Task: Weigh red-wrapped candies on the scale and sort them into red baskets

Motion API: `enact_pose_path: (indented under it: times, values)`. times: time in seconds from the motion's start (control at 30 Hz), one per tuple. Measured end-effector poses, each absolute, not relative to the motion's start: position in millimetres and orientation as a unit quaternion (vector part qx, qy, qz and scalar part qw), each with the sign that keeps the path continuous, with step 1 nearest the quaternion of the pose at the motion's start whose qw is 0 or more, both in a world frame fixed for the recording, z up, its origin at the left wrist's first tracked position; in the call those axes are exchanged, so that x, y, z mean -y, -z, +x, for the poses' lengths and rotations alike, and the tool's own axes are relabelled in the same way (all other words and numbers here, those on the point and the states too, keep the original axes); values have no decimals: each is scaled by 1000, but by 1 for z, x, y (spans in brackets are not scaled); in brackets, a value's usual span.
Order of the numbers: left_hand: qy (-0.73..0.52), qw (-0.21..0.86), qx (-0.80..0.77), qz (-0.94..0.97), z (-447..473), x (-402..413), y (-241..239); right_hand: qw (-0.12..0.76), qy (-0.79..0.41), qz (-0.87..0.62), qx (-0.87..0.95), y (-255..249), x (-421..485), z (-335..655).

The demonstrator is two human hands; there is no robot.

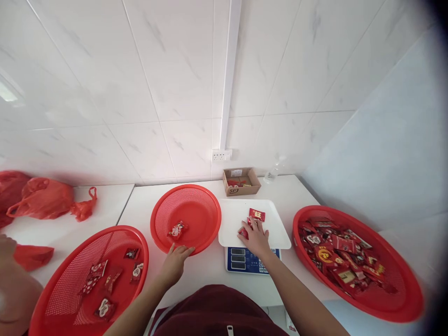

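Red packet (256,214) lies crosswise just beyond right hand (256,239).

Table: white tabletop (206,273) before me.
Landmark: blue-and-white digital scale (241,259).
Left of it: small round red mesh basket (196,205); beyond, large red mesh basket (63,298).
Right of it: wide red basket of packets (402,303).
Behind it: brown cardboard box (234,190), clear plastic bottle (271,176).

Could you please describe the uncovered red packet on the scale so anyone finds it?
Start at the white scale tray. Beyond the right hand lies a red packet with gold print; the other packet is half hidden beneath that hand.
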State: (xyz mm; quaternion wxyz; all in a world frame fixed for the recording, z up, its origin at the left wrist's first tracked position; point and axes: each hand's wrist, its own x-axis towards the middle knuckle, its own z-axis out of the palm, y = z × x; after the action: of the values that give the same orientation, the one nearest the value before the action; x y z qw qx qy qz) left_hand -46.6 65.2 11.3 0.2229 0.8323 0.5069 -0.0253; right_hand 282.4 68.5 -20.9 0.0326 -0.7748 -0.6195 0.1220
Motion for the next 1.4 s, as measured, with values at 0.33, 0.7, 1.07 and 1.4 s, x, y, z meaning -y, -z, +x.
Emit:
enact_pose_path:
  times: [0.33,0.7,1.07,1.4]
  values:
    - [39,235,-495,835,-55,-59,-8,120,-64,-774,618,23,-75,310]
    - [37,227,-492,840,-60,-57,-5,480,-264,-710,443,-11,-121,254]
    - [16,238,-485,841,-60,-57,-6,112,-132,-799,576,-3,-125,286]
    - [21,225,-490,842,-54,-58,-6,191,-226,-811,505,15,-93,320]
